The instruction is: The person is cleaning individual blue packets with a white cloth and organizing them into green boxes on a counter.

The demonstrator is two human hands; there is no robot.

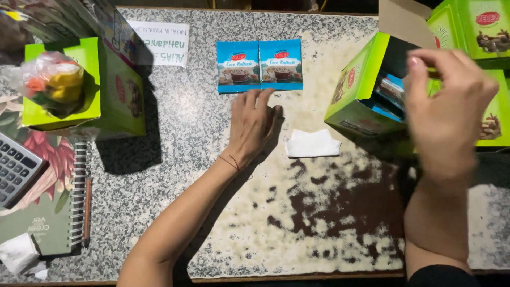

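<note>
Two blue sachets point(259, 65) lie side by side on the speckled stone table point(186, 133). My left hand point(254, 123) rests flat on the table just below them, fingers spread, fingertips near the sachets' lower edge, holding nothing. My right hand point(447, 109) hovers blurred in front of an open green carton point(361, 87) lying on its side with blue sachets showing inside. Its fingers are curled near the carton's opening; whether they hold anything is not visible.
A folded white napkin point(312, 143) lies between my hands. Another green carton point(85, 87) with a bag of coloured items stands at left. A calculator point(16, 167), spiral notebook point(50, 212) and pencil are at the left edge. More green cartons point(478, 32) stand top right.
</note>
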